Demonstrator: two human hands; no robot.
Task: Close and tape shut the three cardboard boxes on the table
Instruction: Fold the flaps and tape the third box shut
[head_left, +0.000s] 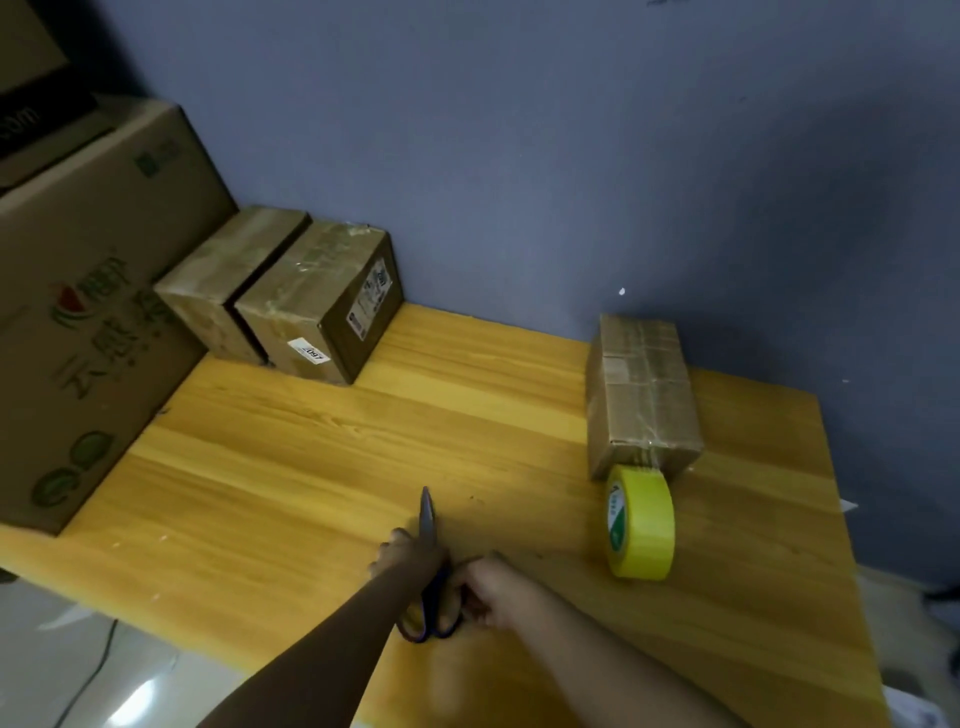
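Yellow wooden surface against a blue-grey wall. Near the front edge, at about 6 o'clock, both hands meet over a pair of scissors with dark blue handles; the closed blades point away toward 12 o'clock and lie on or just above the wood, which of the two cannot be told. Left hand rests along the blades near the pivot, fingers curled beside the metal; whether it actually grips is not clear. Right hand has its fingers curled at the handle loops, holding them. At 3 o'clock from the hands a roll of yellow tape stands on its edge, with a strip of clear tape running from it up onto the end face of a small closed cardboard box; roll and box are just beside each other, and tape bands cross the box top. At about 11 o'clock, against the wall, two more small boxes sit side by side, touching: the left taped box and the labelled box, the latter carrying a white sticker and a printed shipping label; both tops are closed and show glossy tape. At 9 o'clock a large printed carton stands on the surface, touching the left taped box.
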